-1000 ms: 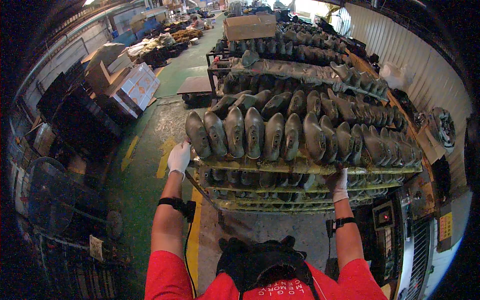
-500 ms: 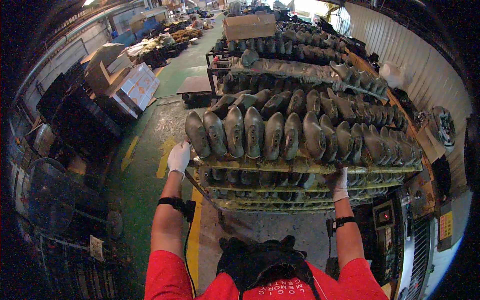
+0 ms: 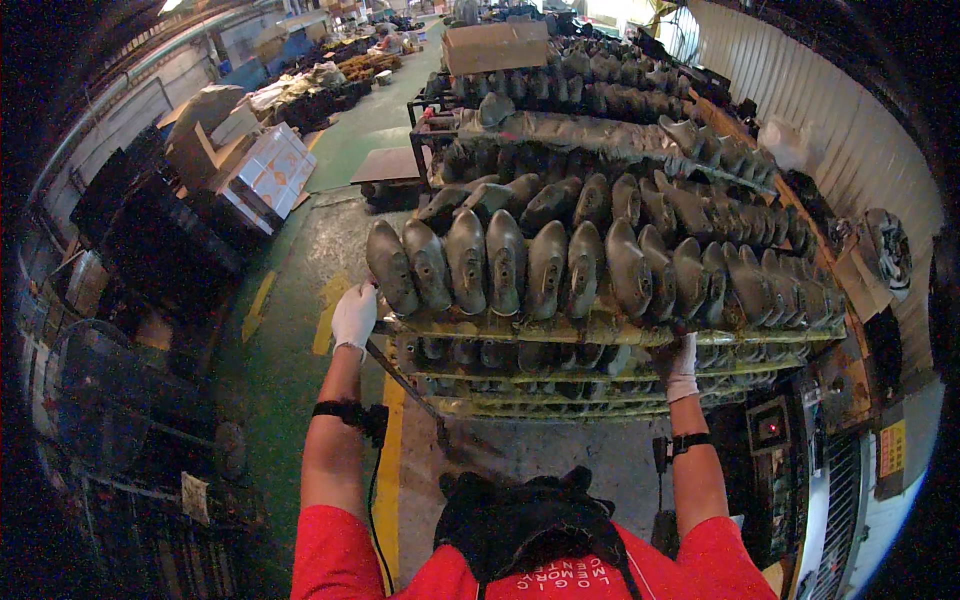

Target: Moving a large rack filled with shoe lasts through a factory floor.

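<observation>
A multi-tier metal rack [image 3: 520,328] with yellowish front rails stands before me, its top tier lined with dark grey shoe lasts [image 3: 505,260], toes up and holes showing. My left hand [image 3: 354,316], in a white glove, is closed on the rack's left end, next to the outermost shoe last [image 3: 392,268]. At the front, right of the middle, my right hand [image 3: 677,366] grips the rack just under the top rail; its fingers are partly hidden in shadow. More lasts [image 3: 480,352] line the lower tiers.
Behind are further racks of lasts, one with a cardboard box [image 3: 497,46] on top. A flat low cart [image 3: 391,166] stands behind, left of the racks. White cartons [image 3: 270,177] sit at the left of the green aisle [image 3: 345,160]. A corrugated wall [image 3: 830,110] bounds the right.
Both hands keep their places on the rack. The view has shifted very slightly, and the rack with its lasts appears marginally higher and further left.
</observation>
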The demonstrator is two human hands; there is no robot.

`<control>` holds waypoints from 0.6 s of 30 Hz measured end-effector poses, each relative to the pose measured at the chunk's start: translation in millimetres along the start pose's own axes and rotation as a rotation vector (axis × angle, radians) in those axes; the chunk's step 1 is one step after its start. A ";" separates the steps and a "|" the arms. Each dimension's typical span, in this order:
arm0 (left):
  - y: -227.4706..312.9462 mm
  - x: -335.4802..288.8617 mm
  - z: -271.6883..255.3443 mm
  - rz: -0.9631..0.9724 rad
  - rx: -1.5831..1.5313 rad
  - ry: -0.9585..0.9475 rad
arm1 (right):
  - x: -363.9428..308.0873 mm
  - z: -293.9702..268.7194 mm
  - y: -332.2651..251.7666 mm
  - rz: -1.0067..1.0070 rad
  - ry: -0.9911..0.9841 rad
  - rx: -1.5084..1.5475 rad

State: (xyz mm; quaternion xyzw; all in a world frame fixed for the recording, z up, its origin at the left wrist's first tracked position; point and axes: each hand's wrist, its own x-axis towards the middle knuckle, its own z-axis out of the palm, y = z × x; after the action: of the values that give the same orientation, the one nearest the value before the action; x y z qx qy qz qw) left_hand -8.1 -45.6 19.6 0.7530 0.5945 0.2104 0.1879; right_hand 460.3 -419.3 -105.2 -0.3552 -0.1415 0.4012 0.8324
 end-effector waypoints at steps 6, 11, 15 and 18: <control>4.7 -4.5 -3.0 -0.007 0.001 0.026 | -6.6 11.2 -4.4 -0.013 0.090 -0.023; 13.4 -9.4 -9.7 -0.049 -0.018 0.017 | -13.1 27.3 -7.5 0.017 0.116 0.002; 17.8 -12.5 -11.7 -0.061 -0.041 0.030 | -13.0 25.6 -6.4 -0.039 -0.002 0.015; 18.4 -10.7 -11.3 -0.098 -0.022 0.008 | -10.2 13.2 -4.1 -0.038 -0.017 0.066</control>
State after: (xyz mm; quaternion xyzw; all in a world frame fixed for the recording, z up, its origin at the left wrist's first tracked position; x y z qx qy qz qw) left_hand -1.4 -59.7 37.9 0.7201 0.6290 0.2104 0.2038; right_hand 449.2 -422.5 -92.5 -0.3216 -0.1420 0.3928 0.8498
